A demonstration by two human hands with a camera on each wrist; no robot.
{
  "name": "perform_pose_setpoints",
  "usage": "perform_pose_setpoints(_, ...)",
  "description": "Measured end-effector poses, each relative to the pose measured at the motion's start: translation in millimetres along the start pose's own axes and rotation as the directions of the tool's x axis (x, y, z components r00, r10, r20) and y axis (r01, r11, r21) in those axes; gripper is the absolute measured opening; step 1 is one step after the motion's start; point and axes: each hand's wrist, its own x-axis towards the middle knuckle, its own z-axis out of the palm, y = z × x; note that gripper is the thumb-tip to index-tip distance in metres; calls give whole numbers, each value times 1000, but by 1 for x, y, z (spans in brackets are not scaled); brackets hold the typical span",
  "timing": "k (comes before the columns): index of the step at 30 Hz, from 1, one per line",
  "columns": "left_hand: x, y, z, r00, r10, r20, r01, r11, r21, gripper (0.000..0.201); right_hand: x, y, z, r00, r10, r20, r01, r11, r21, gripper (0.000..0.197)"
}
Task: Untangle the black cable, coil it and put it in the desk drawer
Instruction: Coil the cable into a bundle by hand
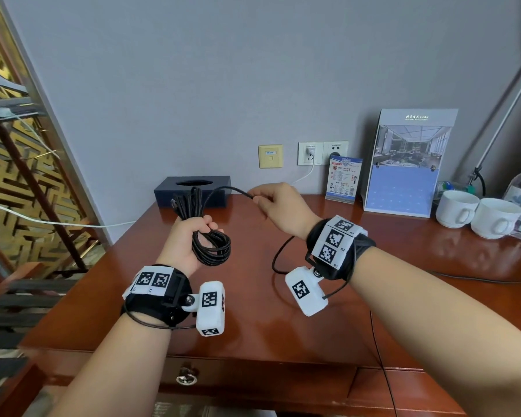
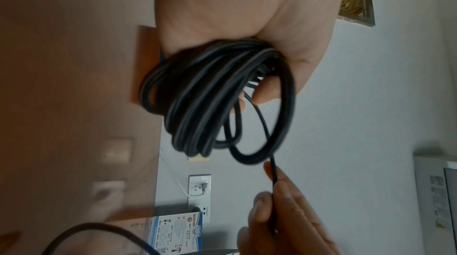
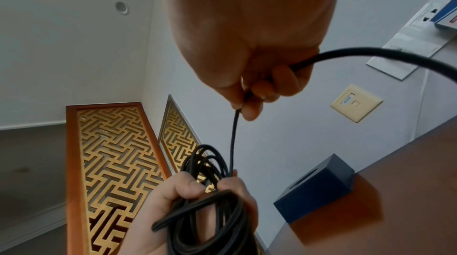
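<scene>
The black cable [image 1: 211, 248] is wound into several loops that my left hand [image 1: 190, 239] grips above the desk, fingers curled round the bundle [image 2: 210, 99]. One free strand runs from the coil to my right hand [image 1: 271, 203], which pinches it between thumb and fingers [image 3: 247, 103]; the remaining cable [image 3: 371, 54] trails out behind that hand and loops down by the right wrist [image 1: 278, 257]. The coil [image 3: 210, 216] hangs partly below the left hand. The desk drawer [image 1: 253, 377] with a ring pull [image 1: 186, 378] is closed at the front edge.
A dark tissue box [image 1: 193, 192] stands at the back of the wooden desk [image 1: 283, 326]. Wall sockets [image 1: 322, 153] hold a white plug. Leaflet stands [image 1: 403, 164] and two white cups [image 1: 475, 215] sit at the back right. A gold lattice screen [image 1: 18, 176] stands on the left.
</scene>
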Motion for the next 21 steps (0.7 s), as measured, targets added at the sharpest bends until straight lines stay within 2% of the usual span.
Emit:
perform_pose_setpoints(3,-3,-3,2,994,-72,83,72,997,5,52,-1,-5,5,999,-9,-39,11,998,59,23)
perform_pose_setpoints(6,-8,-7,8,992,-29,122,27,999,22,46,0,-10,8,998,-19,-66,25,995,93,24)
perform_pose_setpoints(9,-12,-10,13,991,-10,135,-2,996,85,56,2,-17,8,998,-8,-57,13,995,97,31)
perform_pose_setpoints(13,-14,-11,20,996,25,83,-44,971,234,54,3,-30,9,999,25,48,-31,991,133,47)
perform_pose_setpoints(17,-15,-11,23,996,89,15,-87,916,392,43,-1,-36,15,979,-78,188,57,992,112,43)
perform_pose_setpoints(21,-18,-7,29,990,136,40,-138,869,474,23,-2,-32,26,950,-116,288,112,993,31,50)
